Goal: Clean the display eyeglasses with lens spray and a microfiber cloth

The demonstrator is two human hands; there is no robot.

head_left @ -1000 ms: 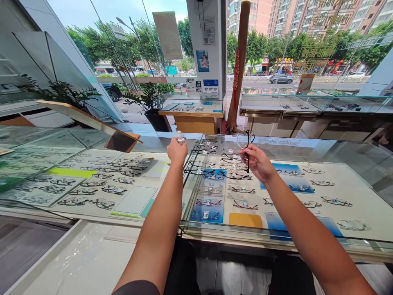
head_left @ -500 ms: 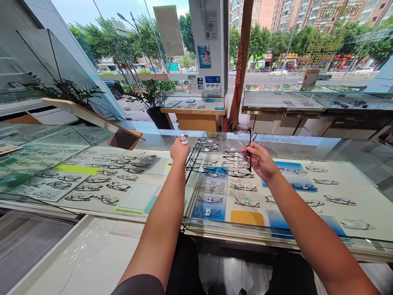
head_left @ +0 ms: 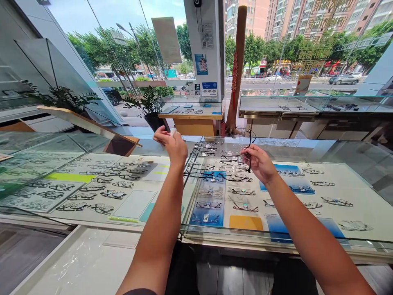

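Observation:
My right hand (head_left: 260,164) pinches a pair of dark-framed eyeglasses (head_left: 250,141) by the frame, held up on end above the glass counter. One clear round lens faces up and outward. To the left, my left hand (head_left: 175,147) is raised over the counter, its fingers partly uncurled and pointing left. Between its thumb and fingers shows the white top of a small spray bottle (head_left: 174,132); most of the bottle is hidden by the hand. Below both hands, several eyeglasses (head_left: 208,205) lie in rows inside the glass display counter (head_left: 233,233).
A tilted wooden-framed mirror or board (head_left: 89,127) stands on the counter at left. A white open drawer or tray (head_left: 82,262) sticks out at lower left. Beyond are a potted plant (head_left: 150,108), a small display stand (head_left: 193,123) and a wooden trunk (head_left: 238,73) before the window.
My left hand has turned and loosened, its fingers now pointing left, and the white bottle top has shifted left. My right hand holds the eyeglasses almost still. The view has tilted slightly up.

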